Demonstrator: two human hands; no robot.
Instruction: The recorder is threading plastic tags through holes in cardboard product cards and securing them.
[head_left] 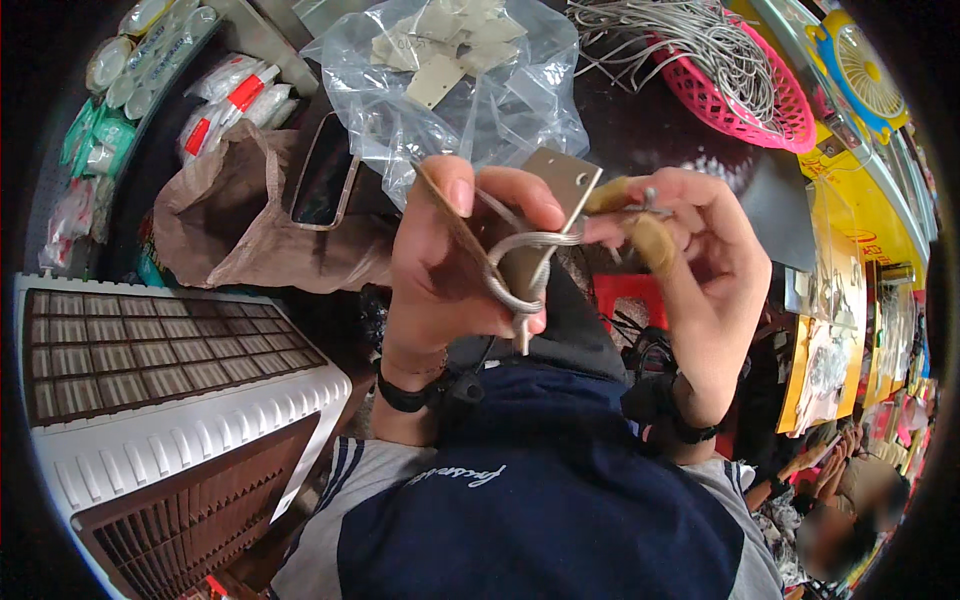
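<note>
My left hand (430, 260) is closed around thin grey-brown plates with small holes. One plate (565, 190) shows its flat face between my hands; another (452, 220) appears nearly edge-on beside my left thumb. A loop of several silvery wires (520, 296) curves around the plates, its short end pointing down. On the right, my right hand (705, 260) has tan covers on two fingertips, which pinch a thin grey wire (648, 208) near the plate's right edge. Just how the wire joins the loop is hidden by the fingers.
Behind my hands lies a clear plastic bag (370, 110) with pale plates. A pink basket (705, 98) of grey wires stands back right. At left are a phone (322, 170), a brown bag (220, 200) and a white air cooler (180, 440). Other people (840, 470) sit far right.
</note>
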